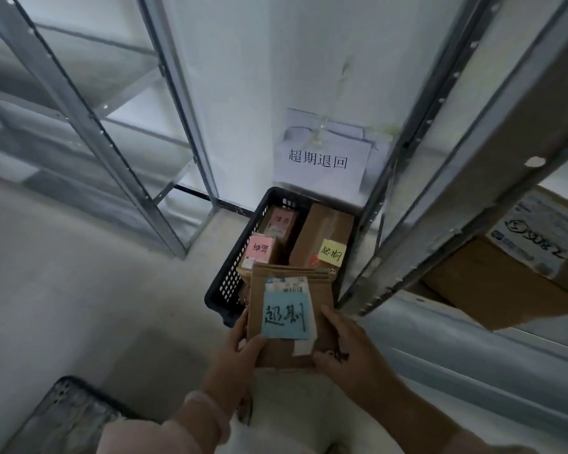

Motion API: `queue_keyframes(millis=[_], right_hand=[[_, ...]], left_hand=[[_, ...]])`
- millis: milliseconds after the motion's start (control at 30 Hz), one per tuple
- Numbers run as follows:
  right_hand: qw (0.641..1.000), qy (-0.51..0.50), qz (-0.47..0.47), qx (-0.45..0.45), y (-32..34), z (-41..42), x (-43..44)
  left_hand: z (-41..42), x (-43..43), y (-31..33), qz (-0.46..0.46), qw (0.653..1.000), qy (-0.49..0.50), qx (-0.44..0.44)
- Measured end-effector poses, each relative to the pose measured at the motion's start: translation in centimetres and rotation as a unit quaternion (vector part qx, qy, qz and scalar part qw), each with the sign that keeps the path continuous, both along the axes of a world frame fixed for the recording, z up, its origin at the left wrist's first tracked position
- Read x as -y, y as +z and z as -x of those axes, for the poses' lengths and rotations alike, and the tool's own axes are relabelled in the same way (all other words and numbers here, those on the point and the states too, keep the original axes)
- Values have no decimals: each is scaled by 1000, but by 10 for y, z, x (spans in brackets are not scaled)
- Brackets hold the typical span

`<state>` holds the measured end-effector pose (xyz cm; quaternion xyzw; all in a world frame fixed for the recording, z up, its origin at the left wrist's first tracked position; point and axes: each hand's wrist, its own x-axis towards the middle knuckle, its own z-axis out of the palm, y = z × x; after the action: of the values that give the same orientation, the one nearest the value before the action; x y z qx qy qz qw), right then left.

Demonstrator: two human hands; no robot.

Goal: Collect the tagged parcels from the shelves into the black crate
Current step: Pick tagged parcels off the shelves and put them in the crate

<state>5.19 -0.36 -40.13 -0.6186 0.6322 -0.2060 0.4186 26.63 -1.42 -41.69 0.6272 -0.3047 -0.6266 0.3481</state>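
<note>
A flat brown cardboard parcel point(277, 353) is held in both hands just above the near end of the black perforated plastic crate point(230, 273), which is set on the floor against the far white wall, between two grey metal shelf units point(440, 178). The left hand point(240, 342) is clamped on the parcel's left edge, thumb on the top face and fingers curled underneath. The right hand point(351, 352) is wrapped round the near right corner in the same way. The parcel is kept face up, so its blue handwritten sticky note point(286, 316) can be read; this looks like a last check of the tag before release.

In the crate, two small brown boxes with pink notes point(259, 250) are stacked on the left and a taller brown box with a yellow note point(332, 253) is leaned on the right, so only the near end is left free. A white printed paper sign point(318, 158) is taped to the wall above, probably to mark the crate. A large untagged carton point(505, 290) is seen on the right shelf
</note>
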Motion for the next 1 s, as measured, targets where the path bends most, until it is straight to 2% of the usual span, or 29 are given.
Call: queue_keyframes(millis=[200,333,500,600,800,1000], right_hand=[[994,-97,-42,-21,-35,-16,25],[980,-184,-75,-13,-54,-10,19],[963,-241,-110,-57,-74,-6,5],[961,-251,-92,-76,-77,-8,0],[962,-238,-72,-110,-55,-15,1],[965,-209,-27,-155,-5,-6,-9]], left_hand=[[-20,79,-72,-33,996,-87,11],[-8,123,-119,-39,990,-135,30],[9,151,-169,-55,977,-203,28],[14,150,-183,-63,956,-272,89],[14,147,-162,-31,922,-347,169],[16,133,-83,132,861,-414,263]])
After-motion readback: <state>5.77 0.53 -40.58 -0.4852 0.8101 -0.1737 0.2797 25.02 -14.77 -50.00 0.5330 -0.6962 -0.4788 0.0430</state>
